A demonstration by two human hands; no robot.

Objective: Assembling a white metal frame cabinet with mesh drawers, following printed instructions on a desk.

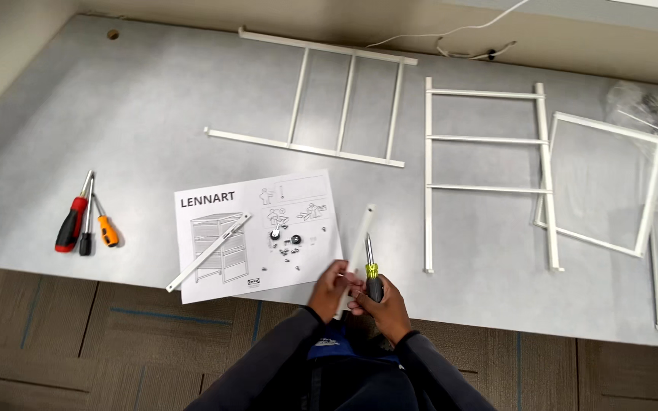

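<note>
1. The white rail [360, 245] stands tilted at the near edge of the tabletop [138, 106]; my left hand [331, 288] is wrapped around its lower end, fingers closed on it.
2. My right hand [381, 303] grips a yellow-and-black screwdriver [372, 272], tip up, just beside the rail.
3. Progress, as I judge it: early — two white ladder frames [344, 99] [485, 164] and a square frame [607, 186] lie apart, unjoined. A second loose rail [209, 252] rests on the sheet among small screws and fittings [287, 243].
4. The instruction sheet [257, 228] — white, rectangular, with line drawings — lies at the near edge. A clear plastic bag [645, 106] sits at the far right corner.
5. Three spare screwdrivers [85, 217] lie near the left edge.
</note>
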